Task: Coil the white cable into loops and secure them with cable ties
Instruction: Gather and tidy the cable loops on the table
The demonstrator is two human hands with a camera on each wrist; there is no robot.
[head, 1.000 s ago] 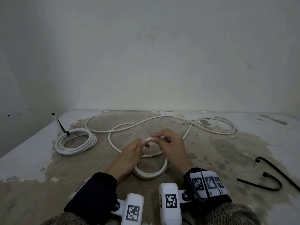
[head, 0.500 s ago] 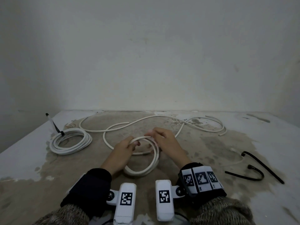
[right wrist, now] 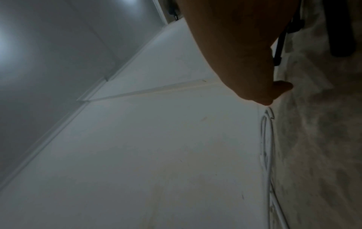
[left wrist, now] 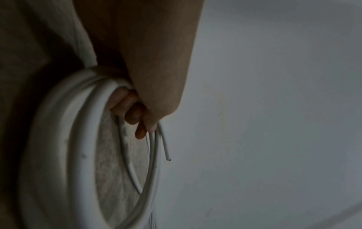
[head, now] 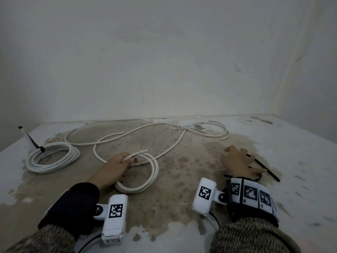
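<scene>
1. The left hand (head: 116, 166) grips a small coil of white cable (head: 144, 178), fingers curled round the top of its loops, the coil's lower edge resting on the stained floor (head: 182, 189).
2. From the left wrist, the fingers (left wrist: 129, 108) wrap the bundled loops and a short free end (left wrist: 165, 148) pokes out past them.
3. The right hand (head: 237, 161) is well apart from the coil, fingers spread over the black cable ties (head: 268, 170) on the floor; whether it grips one, I can't tell.
4. Loose white cable (head: 138, 132) snakes across the floor behind the hands.
5. Far left, a finished coil (head: 52, 157) lies flat, bound by a black tie (head: 31, 139) sticking up.
</scene>
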